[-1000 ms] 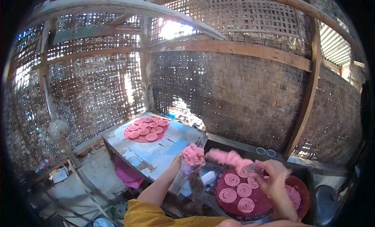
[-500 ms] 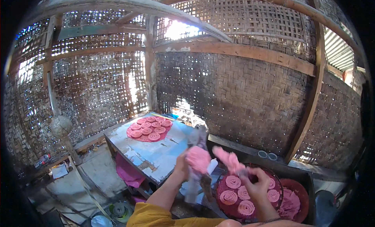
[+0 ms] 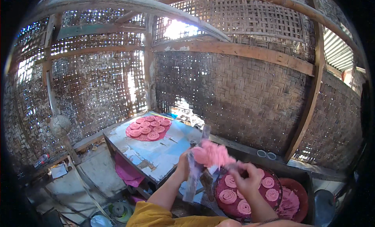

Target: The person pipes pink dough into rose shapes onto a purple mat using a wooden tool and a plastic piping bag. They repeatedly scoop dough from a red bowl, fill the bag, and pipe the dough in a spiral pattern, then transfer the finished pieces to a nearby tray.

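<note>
My left hand (image 3: 183,167) is closed round a worn wooden press-like tool (image 3: 190,180) with long bars, held upright in front of me. A soft lump of pink dough (image 3: 213,153) sits at the top of this tool. In my right hand (image 3: 248,180) is a small greyish tool (image 3: 234,167), pinched between the fingers and touching the dough; motion blurs its shape. Under the right hand lies a round dark-red tray (image 3: 221,187) with several pink dough spirals (image 3: 227,196), some hidden by the hand and forearm. Beside it, a red bowl (image 3: 304,206) holds more pink dough (image 3: 287,203).
On the left stands a table (image 3: 129,149) with peeling pale-blue paint. A pink round sheet bearing several dough spirals (image 3: 145,130) lies on it. Two small rings (image 3: 261,153) rest on the ledge by the woven wall (image 3: 254,98). A long pole (image 3: 84,184) leans at the left.
My right hand has moved left and up, bringing its pink dough against the lump on the wooden tool. The left hand stays nearly in place, with the tool tilted slightly differently.
</note>
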Tool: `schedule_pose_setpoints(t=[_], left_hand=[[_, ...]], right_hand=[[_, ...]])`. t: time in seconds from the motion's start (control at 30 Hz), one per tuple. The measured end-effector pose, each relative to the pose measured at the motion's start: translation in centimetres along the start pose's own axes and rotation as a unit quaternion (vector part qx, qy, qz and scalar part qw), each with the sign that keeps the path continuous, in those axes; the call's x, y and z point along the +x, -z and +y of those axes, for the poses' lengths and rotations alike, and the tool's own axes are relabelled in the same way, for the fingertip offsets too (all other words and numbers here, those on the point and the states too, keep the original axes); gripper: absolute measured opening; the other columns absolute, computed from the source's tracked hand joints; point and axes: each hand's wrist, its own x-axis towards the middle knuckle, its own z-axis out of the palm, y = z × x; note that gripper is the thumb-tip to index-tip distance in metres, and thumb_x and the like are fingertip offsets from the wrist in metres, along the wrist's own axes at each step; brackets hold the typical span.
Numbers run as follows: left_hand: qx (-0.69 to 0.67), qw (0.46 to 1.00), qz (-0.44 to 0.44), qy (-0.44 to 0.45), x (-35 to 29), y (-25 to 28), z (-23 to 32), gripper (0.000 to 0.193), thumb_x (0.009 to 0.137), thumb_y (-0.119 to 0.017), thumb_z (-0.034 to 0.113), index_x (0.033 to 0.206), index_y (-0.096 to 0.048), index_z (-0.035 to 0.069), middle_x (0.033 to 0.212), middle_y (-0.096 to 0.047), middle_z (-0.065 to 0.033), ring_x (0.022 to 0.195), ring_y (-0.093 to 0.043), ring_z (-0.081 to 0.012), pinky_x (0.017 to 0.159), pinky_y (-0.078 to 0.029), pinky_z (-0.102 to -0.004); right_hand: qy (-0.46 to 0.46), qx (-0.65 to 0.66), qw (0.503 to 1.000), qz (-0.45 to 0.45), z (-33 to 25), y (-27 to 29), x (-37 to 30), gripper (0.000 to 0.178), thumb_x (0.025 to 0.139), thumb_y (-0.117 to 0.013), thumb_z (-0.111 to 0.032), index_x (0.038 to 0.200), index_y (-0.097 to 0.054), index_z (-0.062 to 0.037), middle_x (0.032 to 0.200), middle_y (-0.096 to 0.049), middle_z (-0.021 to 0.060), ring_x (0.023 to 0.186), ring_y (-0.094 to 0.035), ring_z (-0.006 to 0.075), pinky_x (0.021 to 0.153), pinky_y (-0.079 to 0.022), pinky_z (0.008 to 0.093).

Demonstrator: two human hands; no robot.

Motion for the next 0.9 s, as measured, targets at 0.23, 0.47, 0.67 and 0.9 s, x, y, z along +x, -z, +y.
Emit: schedule_pose_setpoints(t=[0.23, 0.47, 0.67, 0.9], left_hand=[[0.124, 0.987, 0.104, -0.01, -1.4, -3.0, 1.8, 0.031, 0.088, -0.04, 0.018, 0.115, -0.05, 0.007, 0.1, -0.059, -0.0086, 0.087, -0.06, -0.0211, 0.078, -0.049, -0.0354], [0.134, 0.991, -0.027, 0.002, 2.1, 7.3, -2.0, 0.056, 0.081, -0.055, 0.044, 0.12, -0.044, 0.006, 0.112, -0.053, -0.0144, 0.101, -0.054, -0.029, 0.08, -0.049, -0.0478], [0.328, 0.938, -0.047, -0.097, 0.4, 2.9, -1.1, 0.048, 0.075, -0.063, 0.028, 0.114, -0.047, 0.004, 0.102, -0.055, -0.0113, 0.089, -0.057, -0.0258, 0.074, -0.05, -0.0443], [0.134, 0.989, -0.035, -0.043, -1.3, 1.7, 2.0, 0.041, 0.067, -0.071, 0.004, 0.104, -0.053, 0.002, 0.088, -0.059, -0.0059, 0.077, -0.06, -0.0181, 0.068, -0.052, -0.0354]], right_hand=[[0.192, -0.132, 0.972, -0.032, 0.3, -0.2, -1.2, 0.033, 0.063, -0.075, -0.019, 0.09, -0.058, -0.0083, 0.057, -0.051, 0.0045, 0.048, -0.051, 0.021, 0.043, -0.038, 0.0322], [-0.014, 0.041, 0.989, -0.141, -0.5, 2.2, -1.7, 0.031, 0.061, -0.079, -0.021, 0.082, -0.065, -0.0022, 0.067, -0.061, 0.011, 0.056, -0.06, 0.0185, 0.05, -0.046, 0.0273], [-0.011, -0.053, 0.995, -0.081, 1.8, 1.6, -1.6, 0.022, 0.066, -0.076, -0.012, 0.081, -0.065, -0.0024, 0.065, -0.063, 0.0042, 0.057, -0.057, 0.0067, 0.052, -0.045, 0.0222], [-0.304, 0.189, 0.925, -0.131, 2.0, 9.9, -4.7, 0.026, 0.066, -0.07, 0.002, 0.092, -0.062, 0.0008, 0.084, -0.065, 0.0062, 0.079, -0.06, 0.0132, 0.072, -0.049, 0.0282]])
